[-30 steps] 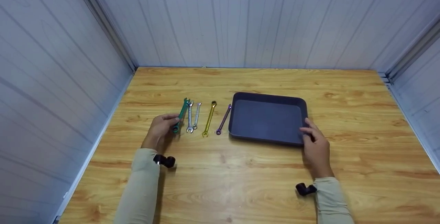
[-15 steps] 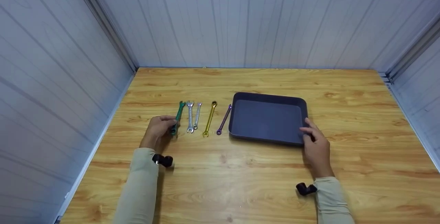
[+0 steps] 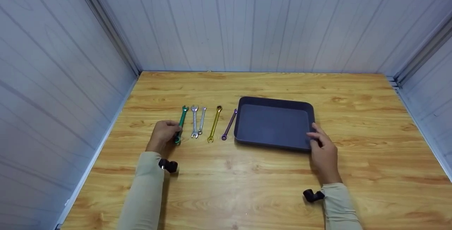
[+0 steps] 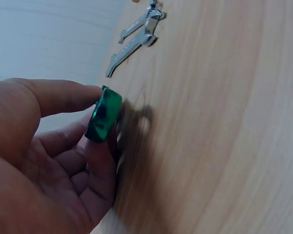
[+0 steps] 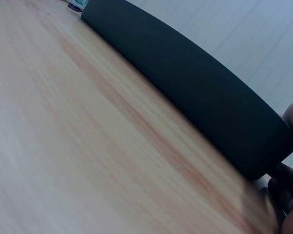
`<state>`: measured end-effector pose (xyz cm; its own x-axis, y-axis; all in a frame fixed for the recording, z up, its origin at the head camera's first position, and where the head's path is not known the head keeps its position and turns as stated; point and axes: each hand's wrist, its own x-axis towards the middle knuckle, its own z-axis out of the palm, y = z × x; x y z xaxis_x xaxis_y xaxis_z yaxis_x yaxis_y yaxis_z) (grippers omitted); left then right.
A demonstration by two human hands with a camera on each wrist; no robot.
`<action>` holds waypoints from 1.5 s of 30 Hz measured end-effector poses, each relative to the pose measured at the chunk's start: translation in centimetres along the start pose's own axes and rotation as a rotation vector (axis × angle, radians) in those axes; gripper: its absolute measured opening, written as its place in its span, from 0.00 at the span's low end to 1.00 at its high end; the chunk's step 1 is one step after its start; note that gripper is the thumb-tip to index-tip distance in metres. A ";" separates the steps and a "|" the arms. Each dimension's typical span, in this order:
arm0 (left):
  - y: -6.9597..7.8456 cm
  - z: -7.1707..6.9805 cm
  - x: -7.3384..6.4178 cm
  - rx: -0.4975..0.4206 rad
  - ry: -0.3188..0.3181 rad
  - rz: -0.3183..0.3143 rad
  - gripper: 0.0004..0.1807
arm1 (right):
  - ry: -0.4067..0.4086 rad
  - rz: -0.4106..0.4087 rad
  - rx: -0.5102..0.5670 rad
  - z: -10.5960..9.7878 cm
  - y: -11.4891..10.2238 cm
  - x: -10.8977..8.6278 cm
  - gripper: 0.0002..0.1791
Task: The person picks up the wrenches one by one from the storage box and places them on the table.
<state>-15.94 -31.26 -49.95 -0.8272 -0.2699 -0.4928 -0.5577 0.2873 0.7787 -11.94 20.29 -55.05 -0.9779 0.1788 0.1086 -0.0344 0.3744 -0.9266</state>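
My left hand (image 3: 163, 134) pinches a green combination wrench (image 3: 182, 117) between thumb and fingers, near its lower end. In the left wrist view, the near end of the green wrench (image 4: 106, 115) stands over the tabletop, its shadow beside it. Just right of it lie two silver wrenches (image 3: 195, 122), one larger than the other. Farther right are a gold wrench (image 3: 214, 125) and a purple wrench (image 3: 229, 125). My right hand (image 3: 325, 154) grips the right side of a dark grey rectangular tray (image 3: 273, 124), fingers over its rim near the front corner. Nothing lies in the tray.
The wood-grain table (image 3: 240, 184) is bounded by a white panel wall (image 3: 236, 25) at the back and panels on both sides. The purple wrench's upper end reaches the tray's left side. Small black cameras (image 3: 168, 165) sit on both wrists.
My left hand has drawn the green wrench left and slightly toward me, opening a gap from the silver wrenches. The right hand keeps its hold on the tray.
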 end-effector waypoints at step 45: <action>-1.7 0.4 -1.6 -0.248 0.084 0.060 0.12 | 0.114 -0.068 -0.013 0.3 0.2 0.0 0.18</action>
<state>-13.73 -30.96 -50.62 -0.8439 -0.3373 -0.4172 -0.4656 0.0743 0.8818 -11.99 20.11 -55.34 -0.9437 0.2543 0.2114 -0.0961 0.4009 -0.9111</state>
